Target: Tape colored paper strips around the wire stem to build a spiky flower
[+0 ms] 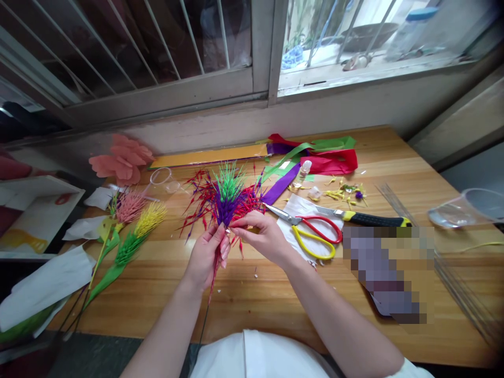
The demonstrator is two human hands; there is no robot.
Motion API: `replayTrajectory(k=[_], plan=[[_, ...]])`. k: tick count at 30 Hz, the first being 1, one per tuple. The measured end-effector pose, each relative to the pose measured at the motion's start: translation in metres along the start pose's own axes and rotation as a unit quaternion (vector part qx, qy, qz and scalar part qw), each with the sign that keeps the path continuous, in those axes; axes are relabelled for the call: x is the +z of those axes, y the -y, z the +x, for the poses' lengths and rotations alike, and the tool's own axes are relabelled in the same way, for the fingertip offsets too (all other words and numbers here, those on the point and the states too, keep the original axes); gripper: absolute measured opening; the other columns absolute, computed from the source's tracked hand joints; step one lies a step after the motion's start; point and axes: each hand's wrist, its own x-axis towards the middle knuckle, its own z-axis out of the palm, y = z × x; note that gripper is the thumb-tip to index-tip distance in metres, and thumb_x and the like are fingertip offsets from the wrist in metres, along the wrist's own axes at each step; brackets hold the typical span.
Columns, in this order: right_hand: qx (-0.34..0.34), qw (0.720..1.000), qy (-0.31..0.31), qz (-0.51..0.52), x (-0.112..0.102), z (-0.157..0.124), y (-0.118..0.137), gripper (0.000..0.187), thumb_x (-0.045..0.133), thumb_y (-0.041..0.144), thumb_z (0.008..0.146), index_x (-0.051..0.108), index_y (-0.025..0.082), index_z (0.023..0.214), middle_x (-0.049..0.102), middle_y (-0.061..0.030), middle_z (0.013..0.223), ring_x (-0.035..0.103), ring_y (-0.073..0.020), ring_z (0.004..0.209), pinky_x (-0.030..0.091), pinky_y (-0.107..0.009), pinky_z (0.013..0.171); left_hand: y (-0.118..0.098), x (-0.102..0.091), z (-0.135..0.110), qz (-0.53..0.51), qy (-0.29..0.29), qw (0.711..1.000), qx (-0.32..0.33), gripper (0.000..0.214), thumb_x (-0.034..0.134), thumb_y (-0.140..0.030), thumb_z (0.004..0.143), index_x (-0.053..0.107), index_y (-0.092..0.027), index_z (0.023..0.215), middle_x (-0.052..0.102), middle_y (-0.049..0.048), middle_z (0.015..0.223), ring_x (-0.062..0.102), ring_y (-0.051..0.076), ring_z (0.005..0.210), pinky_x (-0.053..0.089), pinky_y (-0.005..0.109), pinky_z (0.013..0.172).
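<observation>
Over the wooden table (275,299), my left hand (207,254) is closed around the stem of a spiky paper flower (226,194) with a green centre, purple middle and red outer spikes. My right hand (262,233) pinches the flower's base from the right, fingers pressed together against my left thumb. A thin dark wire stem hangs down from my left hand toward me.
Red-and-yellow scissors (313,231) lie on white paper right of my hands, a yellow-and-black knife (366,217) behind them. Coloured paper strips (315,155), a small glue bottle (304,169), finished paper flowers (134,220), a plastic cup (464,207) and thin wires (457,283) surround them.
</observation>
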Motion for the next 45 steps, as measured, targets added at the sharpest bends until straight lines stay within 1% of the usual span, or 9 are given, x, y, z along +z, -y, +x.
replayTrajectory(k=[6,11,18,24,27,32,37,42,45], plan=[[0.031,0.999,-0.005,0.028,0.003,0.000,0.003,0.010,0.064,0.025,0.074,0.072,0.021,0.080,0.066,-0.0031,0.073,0.058,-0.0161,0.074,0.044,-0.028,0.068,-0.001,0.000,-0.002,-0.019,0.010,0.999,-0.034,0.035,0.065,-0.044,0.070,0.041,-0.018,0.066,0.038,-0.0108,0.043,0.028,0.002,0.030,0.026,0.011,0.025],[0.032,0.999,-0.005,0.033,0.002,-0.001,0.005,0.010,0.065,0.025,0.074,0.072,0.021,0.080,0.066,-0.0032,0.073,0.058,-0.0160,0.074,0.044,-0.028,0.066,-0.001,0.000,-0.004,-0.024,0.007,0.999,-0.034,0.037,0.065,-0.046,0.069,0.040,-0.018,0.065,0.037,-0.0107,0.043,0.028,0.002,0.030,0.025,0.011,0.025],[0.009,1.000,0.000,0.019,0.002,-0.001,0.009,0.008,0.065,0.022,0.074,0.071,0.021,0.079,0.066,-0.0027,0.073,0.058,-0.0160,0.074,0.044,-0.029,0.069,0.004,-0.001,-0.003,-0.027,-0.007,1.000,0.006,0.032,0.063,-0.044,0.072,0.041,-0.020,0.071,0.039,-0.0111,0.043,0.031,0.003,0.031,0.025,0.011,0.025],[-0.048,0.999,-0.011,-0.003,0.004,0.000,0.013,0.008,0.064,0.017,0.075,0.070,0.022,0.076,0.065,-0.0013,0.069,0.055,-0.0157,0.074,0.043,-0.029,0.071,0.006,0.004,-0.004,-0.003,-0.020,0.999,0.049,0.034,0.061,-0.049,0.072,0.044,-0.019,0.068,0.041,-0.0101,0.038,0.032,0.004,0.028,0.028,0.013,0.026],[-0.076,0.997,-0.011,-0.011,0.004,0.001,0.013,0.007,0.064,0.016,0.075,0.069,0.022,0.076,0.065,-0.0014,0.070,0.054,-0.0156,0.075,0.042,-0.029,0.071,0.006,0.005,-0.003,-0.003,-0.018,0.998,0.054,0.033,0.060,-0.049,0.072,0.045,-0.019,0.067,0.042,-0.0099,0.037,0.032,0.005,0.027,0.029,0.014,0.026],[-0.076,0.997,-0.007,-0.028,0.003,0.002,0.013,0.002,0.064,0.019,0.076,0.065,0.021,0.075,0.064,-0.0015,0.071,0.053,-0.0156,0.075,0.043,-0.028,0.070,0.006,0.004,-0.003,-0.007,-0.011,0.999,0.050,0.030,0.058,-0.046,0.075,0.047,-0.019,0.070,0.042,-0.0093,0.036,0.032,0.005,0.027,0.028,0.014,0.026],[-0.090,0.993,-0.004,-0.070,0.003,0.001,0.015,0.003,0.064,0.016,0.076,0.065,0.019,0.075,0.064,-0.0015,0.071,0.053,-0.0150,0.074,0.043,-0.027,0.069,0.007,0.003,-0.002,-0.008,-0.018,0.998,0.059,0.030,0.055,-0.044,0.079,0.044,-0.018,0.068,0.042,-0.0092,0.037,0.033,0.005,0.028,0.028,0.014,0.026],[-0.033,0.996,0.014,-0.085,0.003,0.000,0.020,0.005,0.062,0.019,0.077,0.067,0.019,0.076,0.066,-0.0024,0.072,0.055,-0.0157,0.074,0.043,-0.028,0.069,0.011,0.001,0.000,0.020,-0.044,0.992,0.119,0.026,0.055,-0.041,0.079,0.044,-0.019,0.072,0.045,-0.0089,0.038,0.037,0.006,0.030,0.032,0.015,0.029],[0.040,0.999,0.031,-0.010,0.002,0.001,0.021,0.007,0.062,0.022,0.075,0.068,0.019,0.077,0.065,-0.0016,0.074,0.056,-0.0139,0.069,0.044,-0.025,0.063,0.012,0.001,0.000,0.039,-0.051,0.987,0.145,0.024,0.055,-0.039,0.080,0.044,-0.020,0.074,0.046,-0.0091,0.039,0.038,0.007,0.031,0.032,0.015,0.029]])
